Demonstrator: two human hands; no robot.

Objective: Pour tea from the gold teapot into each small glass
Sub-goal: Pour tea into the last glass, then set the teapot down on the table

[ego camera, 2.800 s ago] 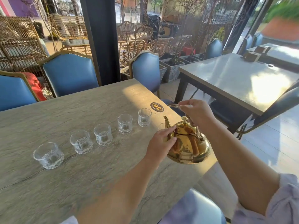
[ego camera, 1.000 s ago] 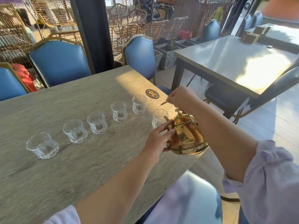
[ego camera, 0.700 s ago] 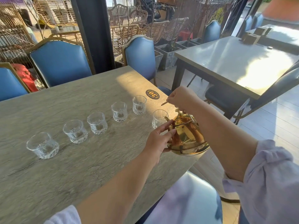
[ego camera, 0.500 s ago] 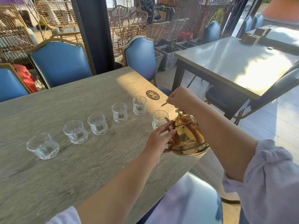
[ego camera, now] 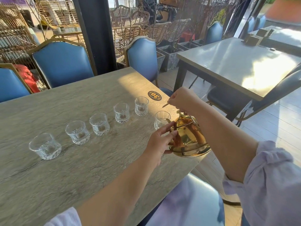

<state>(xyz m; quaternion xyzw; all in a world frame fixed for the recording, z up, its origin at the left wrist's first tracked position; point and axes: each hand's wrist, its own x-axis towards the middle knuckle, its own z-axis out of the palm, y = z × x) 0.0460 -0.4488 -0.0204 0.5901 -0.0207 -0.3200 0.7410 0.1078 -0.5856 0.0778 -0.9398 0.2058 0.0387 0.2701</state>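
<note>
Fingers (ego camera: 182,101) of our right hand (ego camera: 184,99) stay curled round the handle of the gold teapot (ego camera: 189,139), while our left hand (ego camera: 160,141), fingers loosely spread, steadies its side. Since a moment ago the pot has hardly moved: spout tipped at the rim of the nearest small glass (ego camera: 161,119) on the bench (ego camera: 97,160). We judge the first pour underway; five glasses wait.

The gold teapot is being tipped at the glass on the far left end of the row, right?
No. In the head view the gold teapot tips its spout at the glass nearest it, at the right end of the row, not the far left glass.
</note>
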